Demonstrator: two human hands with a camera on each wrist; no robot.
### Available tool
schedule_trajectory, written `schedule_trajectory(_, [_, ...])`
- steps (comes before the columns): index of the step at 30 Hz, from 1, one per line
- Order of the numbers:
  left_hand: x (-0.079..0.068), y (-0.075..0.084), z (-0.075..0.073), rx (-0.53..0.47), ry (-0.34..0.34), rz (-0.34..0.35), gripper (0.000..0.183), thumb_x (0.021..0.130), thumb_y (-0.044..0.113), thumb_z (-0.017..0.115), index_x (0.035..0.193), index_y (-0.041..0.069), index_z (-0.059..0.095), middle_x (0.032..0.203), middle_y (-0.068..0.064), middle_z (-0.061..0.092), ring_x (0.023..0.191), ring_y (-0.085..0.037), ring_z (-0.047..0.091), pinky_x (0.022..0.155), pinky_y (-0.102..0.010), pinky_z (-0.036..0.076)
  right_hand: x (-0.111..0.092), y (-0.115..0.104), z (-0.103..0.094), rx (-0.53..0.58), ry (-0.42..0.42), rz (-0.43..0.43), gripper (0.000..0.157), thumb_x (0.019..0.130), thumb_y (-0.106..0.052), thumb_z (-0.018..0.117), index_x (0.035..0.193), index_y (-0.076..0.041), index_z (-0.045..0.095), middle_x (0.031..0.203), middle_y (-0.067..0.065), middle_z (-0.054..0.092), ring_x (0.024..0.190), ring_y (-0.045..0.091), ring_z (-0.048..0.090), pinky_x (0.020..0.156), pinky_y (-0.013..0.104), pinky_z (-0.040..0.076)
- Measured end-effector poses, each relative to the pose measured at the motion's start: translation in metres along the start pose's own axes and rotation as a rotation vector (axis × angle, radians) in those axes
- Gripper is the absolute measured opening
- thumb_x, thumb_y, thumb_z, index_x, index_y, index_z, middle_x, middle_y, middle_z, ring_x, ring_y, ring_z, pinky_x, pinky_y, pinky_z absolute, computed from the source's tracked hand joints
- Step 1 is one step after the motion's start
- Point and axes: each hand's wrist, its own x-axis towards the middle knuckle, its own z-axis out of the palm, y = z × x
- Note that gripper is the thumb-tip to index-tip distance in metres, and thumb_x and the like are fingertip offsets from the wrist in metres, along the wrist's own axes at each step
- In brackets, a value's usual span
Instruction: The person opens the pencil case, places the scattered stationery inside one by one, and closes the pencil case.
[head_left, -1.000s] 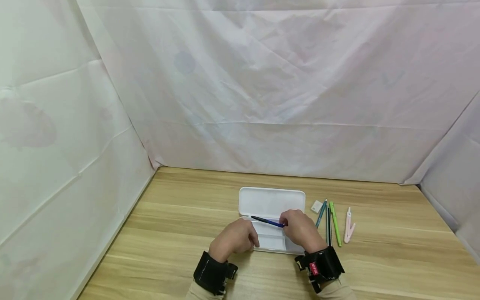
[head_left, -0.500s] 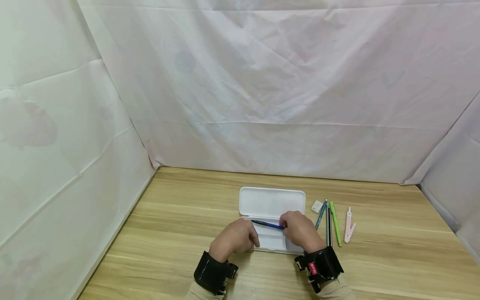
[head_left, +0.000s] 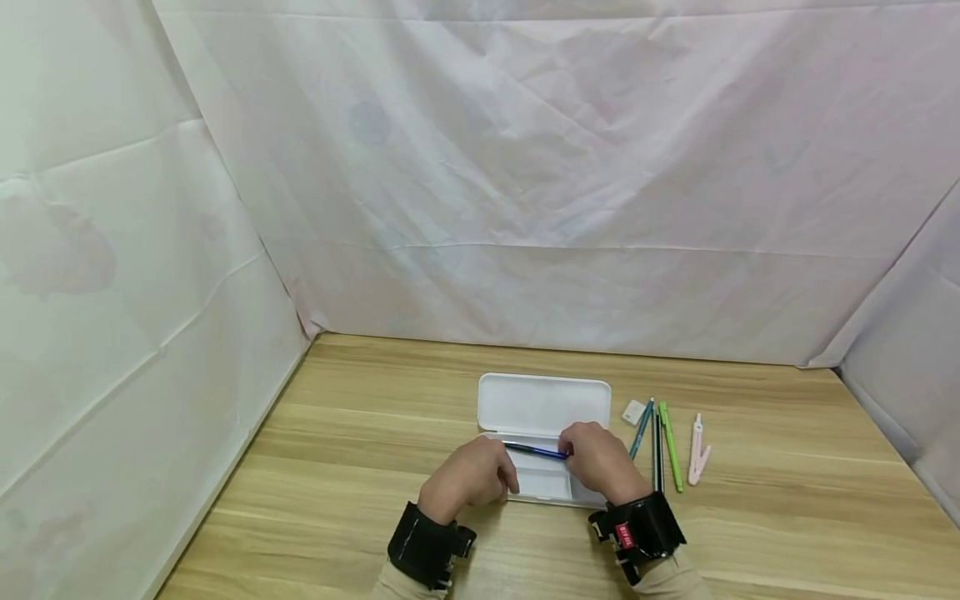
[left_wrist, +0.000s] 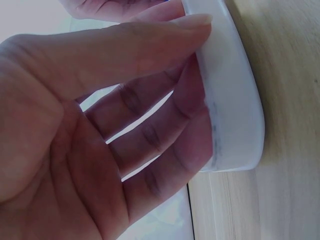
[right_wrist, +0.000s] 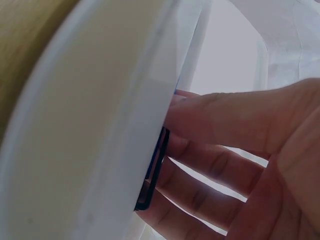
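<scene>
A white pencil case (head_left: 543,403) lies on the table with its lid folded back. My left hand (head_left: 468,473) grips its left end; in the left wrist view the thumb lies on the rim of the white wall (left_wrist: 232,95) and the fingers reach inside. Over the case's rear part, my right hand (head_left: 598,457) pinches a blue pen (head_left: 536,451) by its right end. The pen's darker left end reaches behind my left hand. In the right wrist view the pen's dark clip (right_wrist: 154,172) shows at the fingers, partly hidden by the case wall (right_wrist: 95,120).
Right of the case lie a white eraser (head_left: 633,413), a teal pencil (head_left: 642,430), dark pencils (head_left: 657,454), a green pen (head_left: 671,448) and a pink compass (head_left: 698,454). Pale cloth walls (head_left: 525,183) enclose the wooden table (head_left: 360,433) at the back and sides.
The pen's left end has sunk lower into the case, so the pen lies flatter. My right hand has eased down very slightly; the left hand stays in place.
</scene>
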Motion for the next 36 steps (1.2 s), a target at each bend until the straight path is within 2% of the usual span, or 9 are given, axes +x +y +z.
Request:
schedule_trajectory(21, [0.001,-0.0011,0.0015,0.002,0.004,0.02,0.029,0.067,-0.012,0.069,0.068,0.015,0.079,0.072,0.011,0.066,0.06,-0.003,0.045,0.052,-0.018,0.038,0.0009,-0.0006,0.0005,0.009,-0.007,0.009,0.013,0.082,0.002,0.071,0.078,-0.01,0.073,0.077,0.001,0.066,0.067,0.015,0.053,0.059,0.032,0.045])
schedule_trajectory(36, [0.0022,-0.0016,0.0024,-0.01,-0.016,-0.019,0.029,0.07,-0.013,0.068,0.07,0.014,0.079,0.066,0.012,0.062,0.053,-0.005,0.043,0.046,-0.019,0.036,-0.0011,-0.001,-0.0018,0.021,0.002,0.018,0.008,0.086,-0.006,0.072,0.079,-0.01,0.073,0.077,0.0,0.066,0.067,0.015,0.053,0.059,0.031,0.045])
